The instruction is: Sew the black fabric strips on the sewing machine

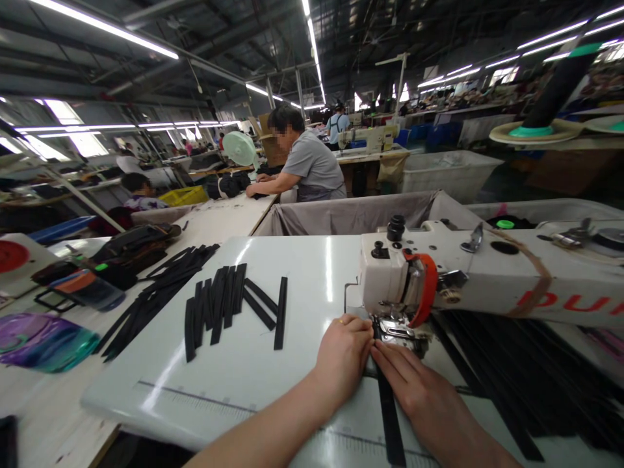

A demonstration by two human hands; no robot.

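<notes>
A black fabric strip (390,416) runs from the front of the table up to the presser foot (397,327) of a white sewing machine (487,273). My left hand (344,351) is closed at the strip's left edge, close by the needle area, its fingertips pressed on the cloth. From the right, my right hand (409,377) pinches the same strip just below the foot. The two hands almost touch, and they hide part of the strip between them. An orange guard (423,289) curves over the machine head beside the foot.
Several short black strips (227,296) lie on the white tabletop at left, with a longer pile (160,286) beyond. More long strips (531,377) spread at right under the machine arm. A purple-teal bottle (46,342) lies far left. A co-worker (312,159) stands at a table ahead.
</notes>
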